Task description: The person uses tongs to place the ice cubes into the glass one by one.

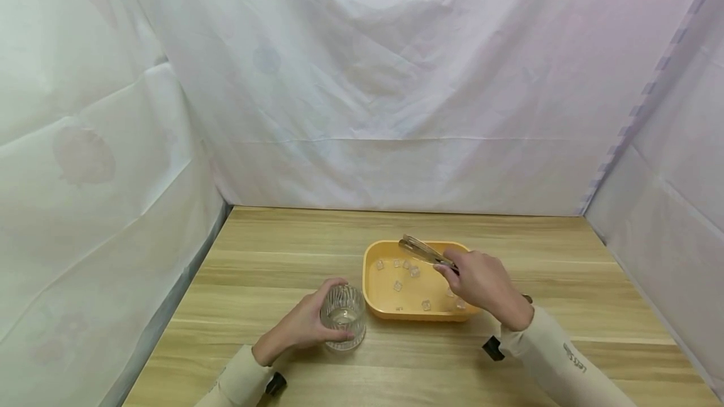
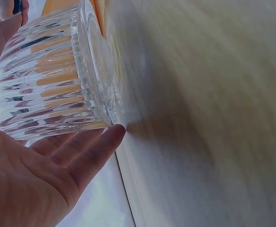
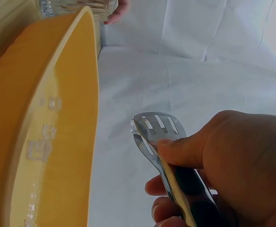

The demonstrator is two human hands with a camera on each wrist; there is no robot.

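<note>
Before white cloth (image 1: 384, 80), beside a tray (image 1: 384, 297), left fingers (image 2: 97, 158) clasp a glass (image 1: 344, 306); right fingers (image 3: 165, 208) grip tongs (image 1: 420, 249).

A: Which finishes do we observe?
B: We note a tumbler (image 1: 344, 306) of clear, glossy, ribbed glass and, at its two o'clock, a tray (image 1: 379, 297) of smooth plastic.
A: And the tongs (image 1: 418, 249)?
B: Polished metal. At twelve o'clock we see creased, matt cloth (image 1: 362, 80); at six, a wood-grained tabletop (image 1: 396, 363).
</note>
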